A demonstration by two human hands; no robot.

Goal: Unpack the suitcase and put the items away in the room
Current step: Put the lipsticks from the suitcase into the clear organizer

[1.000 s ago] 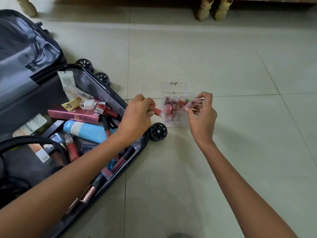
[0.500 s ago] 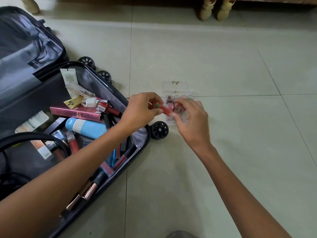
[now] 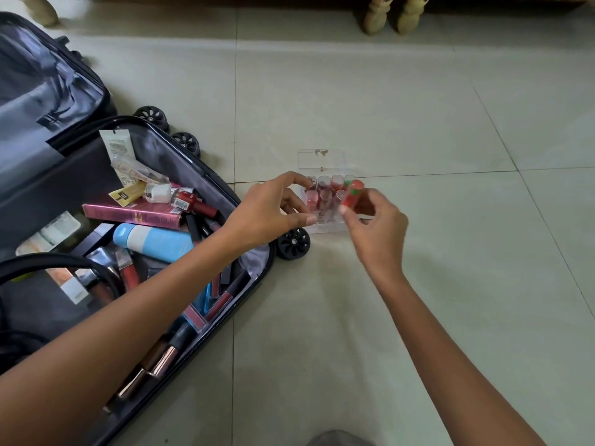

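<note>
Writing: the white sachet (image 3: 116, 146) and the pink carton (image 3: 135, 214) in the suitcase both carry print, and a red nail-polish bottle (image 3: 188, 201) has a barcode sticker. None of it is sharp enough to read.
Suitcase: the dark suitcase (image 3: 174, 156) lies open on the left with its grey-lined lid folded back. It is packed with cosmetics, among them a light blue bottle (image 3: 154, 241) lying on its side below the pink carton.
Surface: a pale tiled floor (image 3: 418, 123) with thin grout lines.
Room: turned wooden furniture legs (image 3: 396, 14) stand at the top edge.
Organiser: the clear organiser (image 3: 320, 160) sits on the floor just beside the suitcase wheel (image 3: 293, 243). Reddish tubes stand upright in its compartments.
Left hand: the left hand (image 3: 267, 214) reaches across the suitcase rim. Its thumb and forefinger curve round the organiser's left end, seemingly clasping it.
Right hand: the right hand (image 3: 376, 226) is raised over the organiser's right side and blurred. Its fingertips pinch a red tube with a green cap (image 3: 352, 193).
Tube position: tilted, just above the organiser's right-hand compartments.
</note>
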